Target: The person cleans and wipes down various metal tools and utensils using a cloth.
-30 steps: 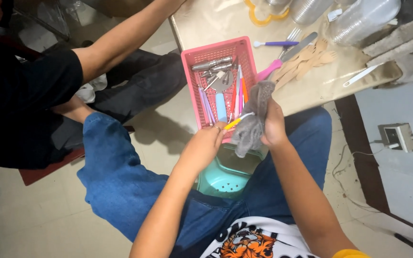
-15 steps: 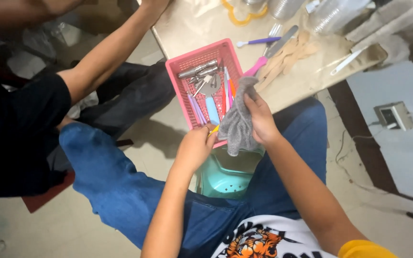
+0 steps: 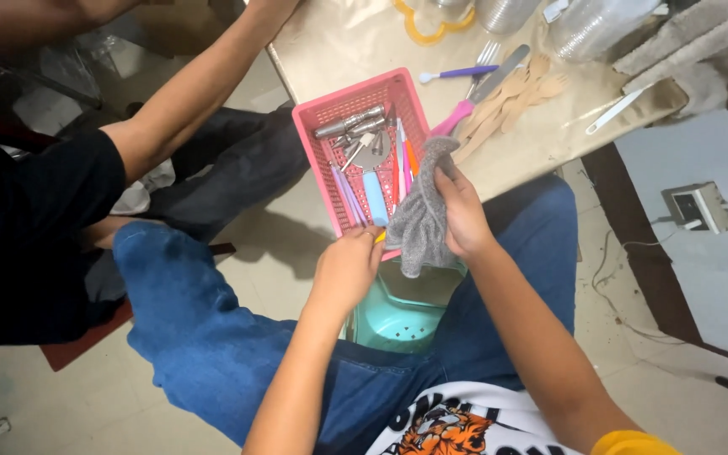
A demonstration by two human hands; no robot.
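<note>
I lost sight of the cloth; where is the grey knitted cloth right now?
In the head view, the grey knitted cloth hangs from the right hand, draped over the right edge of the pink plastic basket of utensils, above the teal plastic stool.

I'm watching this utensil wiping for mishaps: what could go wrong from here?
1. The pink basket overhangs the table edge; a tug could tip it onto the floor.
2. The left hand pinches only a yellow handle tip, so it might slip.
3. The grey cloth in the right hand drapes over the utensils and may snag one.
</note>
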